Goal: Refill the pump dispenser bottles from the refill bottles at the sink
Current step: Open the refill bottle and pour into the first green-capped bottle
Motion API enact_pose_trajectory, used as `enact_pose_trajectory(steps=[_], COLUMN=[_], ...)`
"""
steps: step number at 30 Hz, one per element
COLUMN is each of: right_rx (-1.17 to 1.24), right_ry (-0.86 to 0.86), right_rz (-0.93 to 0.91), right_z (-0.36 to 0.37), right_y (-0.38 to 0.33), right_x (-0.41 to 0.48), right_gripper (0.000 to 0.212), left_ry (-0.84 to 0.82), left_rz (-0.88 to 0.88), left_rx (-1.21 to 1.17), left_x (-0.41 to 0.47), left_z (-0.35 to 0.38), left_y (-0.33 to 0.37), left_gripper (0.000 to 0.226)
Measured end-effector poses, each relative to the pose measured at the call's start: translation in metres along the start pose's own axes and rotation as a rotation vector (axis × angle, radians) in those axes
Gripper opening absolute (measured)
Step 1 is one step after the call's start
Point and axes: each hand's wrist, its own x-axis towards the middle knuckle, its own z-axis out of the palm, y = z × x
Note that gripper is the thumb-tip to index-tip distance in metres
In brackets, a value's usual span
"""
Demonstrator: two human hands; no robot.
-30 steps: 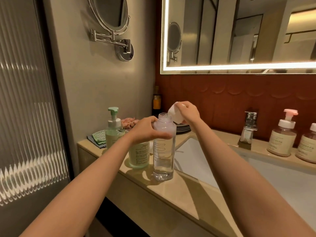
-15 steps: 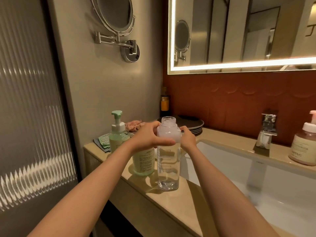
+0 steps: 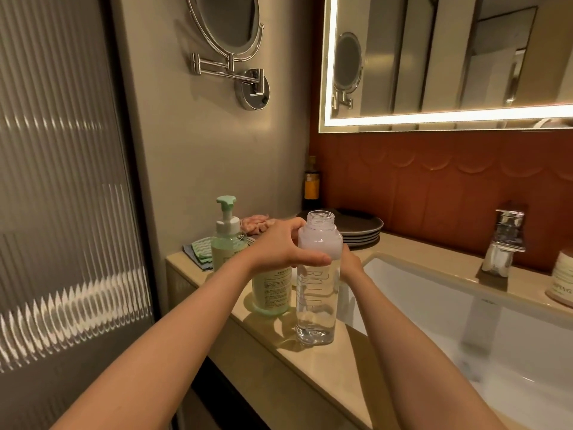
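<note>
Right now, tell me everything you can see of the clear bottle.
The clear bottle is tall, see-through plastic by its look, with pale upright lettering and a threaded neck, uncapped. It stands upright on the counter beside the sink. The left hand grips its shoulder; the right hand is partly hidden behind it.

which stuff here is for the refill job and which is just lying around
Job: clear uncapped plastic bottle gripped by the left hand; right hand behind it; green-topped pump dispenser bottle; pale green labelled bottle.
Lying about: stack of dark plates; pink cloth; striped green cloth; dark orange-labelled bottle.
</note>
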Motion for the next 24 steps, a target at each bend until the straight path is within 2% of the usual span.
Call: enact_pose_trajectory(steps=[4,7,9,11,16,19,21,24], right_rx=[0.002,0.221,0.368,0.447,0.473,0.476,0.452,0.441], right_ry=[0.021,0.069,0.031,-0.092,-0.473,-0.562,-0.519,-0.448], right_rz=[-0.069,-0.118,-0.167,-0.182,-0.306,-0.32,-0.319,-0.328], right_z=[-0.023,-0.054,-0.069,-0.078,-0.088,-0.089,-0.086,-0.077], right_y=[-0.013,-0.028,-0.035,-0.041,-0.042,-0.044,-0.045,-0.048], right_x=[-0.011,-0.034,-0.05,-0.07,-0.106,-0.119,-0.123,-0.127], right_gripper=[0.063,0.053,0.045,0.053,0.066,0.072,0.077,0.096], left_ry=[-0.014,-0.017,-0.009,-0.001,0.027,0.032,0.041,0.096], left_rz=[-0.011,-0.028,-0.031,-0.028,-0.029,-0.023,0.002,-0.009], left_rx=[0.005,0.002,-0.002,0.011,0.116,0.177,0.226,0.197], left_x=[0.001,0.001,0.001,0.0,-0.006,-0.009,-0.011,-0.014], left_z=[0.001,0.003,0.004,0.005,0.004,0.002,0.003,-0.003], left_y=[0.001,0.0,0.0,0.001,0.009,0.014,0.016,0.018], left_gripper=[0.051,0.05,0.05,0.051,0.054,0.058,0.069,0.108])
